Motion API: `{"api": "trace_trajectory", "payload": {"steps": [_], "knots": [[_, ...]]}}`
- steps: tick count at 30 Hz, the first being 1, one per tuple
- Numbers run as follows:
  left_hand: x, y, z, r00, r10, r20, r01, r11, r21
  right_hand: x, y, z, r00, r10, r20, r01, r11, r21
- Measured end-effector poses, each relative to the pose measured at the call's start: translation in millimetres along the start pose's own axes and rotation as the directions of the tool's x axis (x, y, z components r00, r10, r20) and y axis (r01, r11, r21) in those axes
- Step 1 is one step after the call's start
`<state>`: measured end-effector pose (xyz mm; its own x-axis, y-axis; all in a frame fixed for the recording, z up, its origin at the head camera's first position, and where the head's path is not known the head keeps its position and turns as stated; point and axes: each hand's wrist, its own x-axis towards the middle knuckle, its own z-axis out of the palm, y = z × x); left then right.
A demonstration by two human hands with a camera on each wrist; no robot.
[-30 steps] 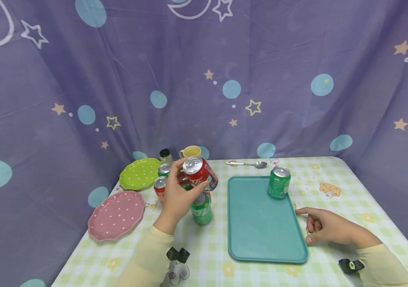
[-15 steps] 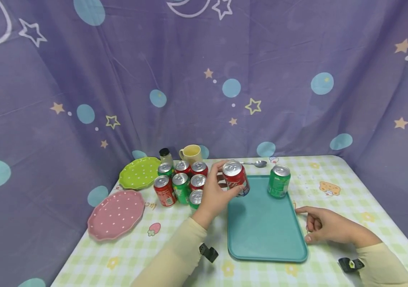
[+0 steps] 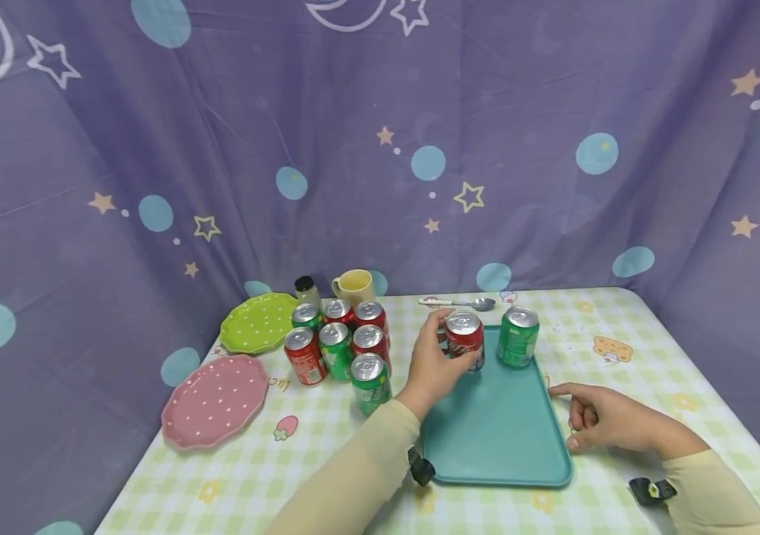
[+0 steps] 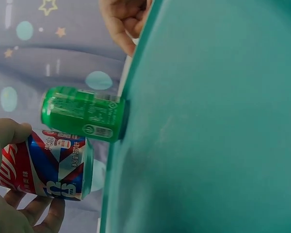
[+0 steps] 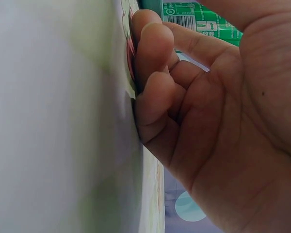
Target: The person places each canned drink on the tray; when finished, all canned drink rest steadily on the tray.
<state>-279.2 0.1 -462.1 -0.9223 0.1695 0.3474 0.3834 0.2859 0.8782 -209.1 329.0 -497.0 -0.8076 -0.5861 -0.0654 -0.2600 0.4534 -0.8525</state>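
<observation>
My left hand (image 3: 434, 365) grips a red soda can (image 3: 466, 343) by its side, upright over the far left part of the teal tray (image 3: 500, 427). In the left wrist view a gap shows between the can's base (image 4: 87, 170) and the tray. Right beside it, a green soda can (image 3: 518, 339) stands at the tray's far right corner. My right hand (image 3: 610, 420) rests on the cloth at the tray's right edge. Its index finger reaches straight to the rim, with the thumb lower down by the same edge and the other fingers loosely curled.
Left of the tray several red and green cans (image 3: 336, 345) stand in a close group. Behind them are a yellow mug (image 3: 355, 286) and a black-lidded jar (image 3: 306, 288). A green plate (image 3: 258, 323) and a pink plate (image 3: 215, 403) lie further left. A spoon (image 3: 460, 303) lies beyond the tray.
My left hand has carried the red can rightward from the can group to over the tray, lowering it beside the green can. The right hand has stayed put.
</observation>
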Motion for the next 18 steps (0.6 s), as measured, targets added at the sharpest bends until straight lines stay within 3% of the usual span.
{"api": "trace_trajectory", "payload": {"steps": [8, 18], "knots": [[15.0, -9.8, 17.4, 0.999, -0.035, -0.017, 0.036, 0.996, 0.076, 1.0, -2, 0, 1.0, 0.027, 0.0, -0.027, 1.0, -0.007], [25.0, -10.7, 30.0, 0.997, -0.075, -0.016, 0.076, 0.987, 0.14, 1.4, 0, 0, 1.0, 0.028, -0.014, -0.028, 0.999, -0.031]]}}
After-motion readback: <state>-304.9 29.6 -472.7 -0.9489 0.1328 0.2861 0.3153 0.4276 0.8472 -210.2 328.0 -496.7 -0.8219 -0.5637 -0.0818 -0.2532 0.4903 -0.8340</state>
